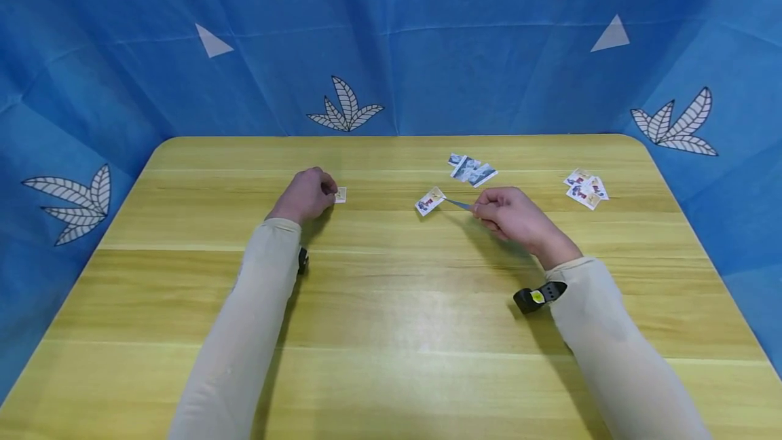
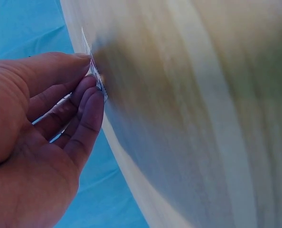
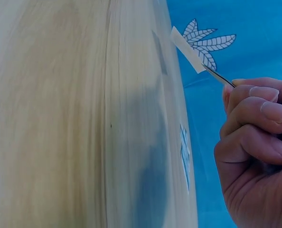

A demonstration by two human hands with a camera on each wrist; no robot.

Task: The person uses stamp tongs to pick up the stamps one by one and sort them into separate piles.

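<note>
My right hand [image 1: 513, 219] grips thin tweezers [image 1: 458, 204] with curled fingers. At their tip a small white-bordered stamp [image 1: 430, 201] with a coloured picture is held above the table; the right wrist view shows the pale stamp [image 3: 188, 50] from its plain side. My left hand [image 1: 307, 194] pinches another small stamp [image 1: 341, 195] between thumb and fingertips. Seen nearly edge-on in the left wrist view, this stamp [image 2: 96, 71] hides its picture there. Whether it touches the table I cannot tell.
Several blue-grey stamps [image 1: 467, 168] lie overlapping near the table's back edge. Farther right is a pile of colourful stamps [image 1: 588, 189]. A blue cloth [image 1: 391, 46] hangs behind and beside the wooden table [image 1: 391, 304].
</note>
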